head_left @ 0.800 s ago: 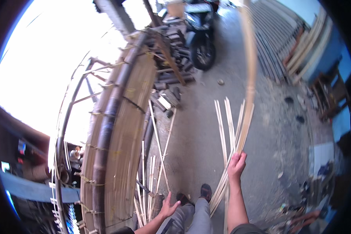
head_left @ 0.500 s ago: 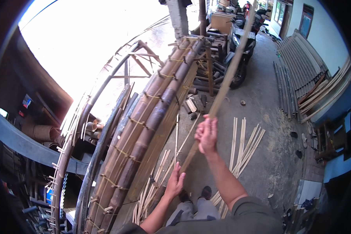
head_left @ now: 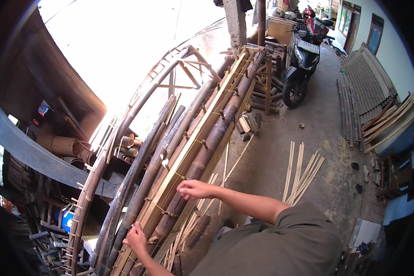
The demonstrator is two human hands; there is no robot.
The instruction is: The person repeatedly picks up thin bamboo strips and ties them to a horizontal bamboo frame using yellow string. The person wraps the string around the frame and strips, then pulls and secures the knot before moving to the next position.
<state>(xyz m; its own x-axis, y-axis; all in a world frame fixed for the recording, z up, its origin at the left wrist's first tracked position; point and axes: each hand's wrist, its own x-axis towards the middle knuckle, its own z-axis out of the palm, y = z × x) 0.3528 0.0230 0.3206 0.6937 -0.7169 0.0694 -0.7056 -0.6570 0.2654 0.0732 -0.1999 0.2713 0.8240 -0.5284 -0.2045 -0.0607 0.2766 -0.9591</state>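
Both hands rest on a long pale split-bamboo strip (head_left: pixel 202 133) lying atop a lashed frame of dark bamboo poles (head_left: pixel 216 133); its long axis runs from lower left toward a parked black scooter (head_left: pixel 303 55). Right hand (head_left: pixel 193 188) presses it with curled fingers; left hand (head_left: pixel 135 237) grips its near end.

A long frame of bamboo poles (head_left: pixel 202 156) runs from the lower left toward the upper middle, with a flat bamboo strip (head_left: pixel 202 131) lying along its top. The right hand (head_left: pixel 193 188) rests on that strip; the left hand (head_left: pixel 135 237) grips the frame nearer the person. To the right, loose bamboo slats (head_left: pixel 301 172) lie on the concrete floor (head_left: pixel 326 133). A motorbike (head_left: pixel 303 55) stands behind them, beside the frame's far end. Stacked planks (head_left: pixel 386 119) lie along the right wall.
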